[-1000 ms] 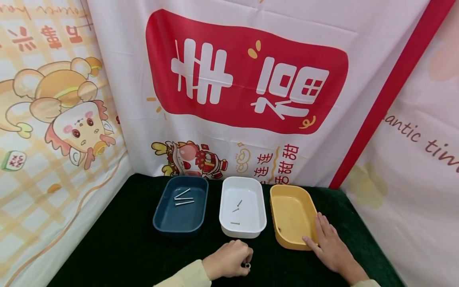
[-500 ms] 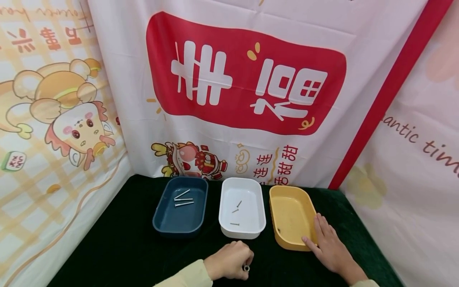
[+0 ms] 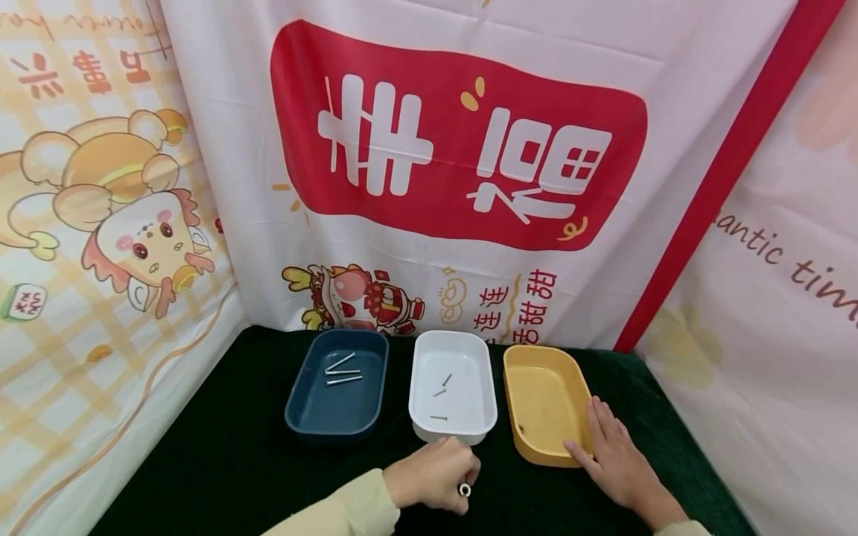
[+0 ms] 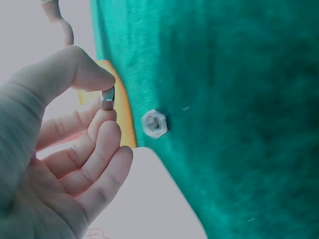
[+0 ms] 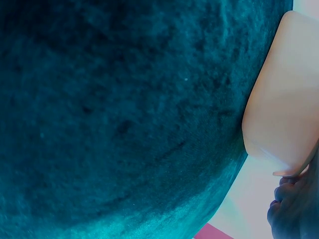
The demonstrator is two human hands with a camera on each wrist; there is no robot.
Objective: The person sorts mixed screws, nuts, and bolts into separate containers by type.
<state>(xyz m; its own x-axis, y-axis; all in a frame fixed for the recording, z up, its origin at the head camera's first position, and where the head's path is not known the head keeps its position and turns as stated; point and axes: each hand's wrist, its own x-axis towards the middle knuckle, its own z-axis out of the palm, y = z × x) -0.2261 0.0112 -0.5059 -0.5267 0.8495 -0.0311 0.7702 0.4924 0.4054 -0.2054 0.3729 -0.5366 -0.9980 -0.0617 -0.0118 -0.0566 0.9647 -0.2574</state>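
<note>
My left hand (image 3: pixel 436 475) pinches a metal hex nut (image 3: pixel 465 490) between thumb and index finger, low in front of the white tray (image 3: pixel 469 430). The left wrist view shows the held nut (image 4: pixel 107 98) edge-on at the fingertips. A second hex nut (image 4: pixel 154 124) lies on the green cloth beyond the fingers, out of sight in the head view. My right hand (image 3: pixel 620 458) rests on the right side of the yellow tray (image 3: pixel 553 391), thumb at its near rim and fingers extended. The right wrist view shows only part of that hand beside the tray wall (image 5: pixel 284 94).
A dark blue tray (image 3: pixel 328 413) at the left contains 3 long screws (image 3: pixel 344 380). Short screws (image 3: pixel 439 418) lie in the white tray. A tiny dark spot is inside the yellow tray. Printed fabric walls (image 3: pixel 570 298) stand behind and beside the green cloth (image 3: pixel 221 461).
My left hand has shifted slightly up towards the white tray, with the nut still pinched. The right hand stays at the yellow tray.
</note>
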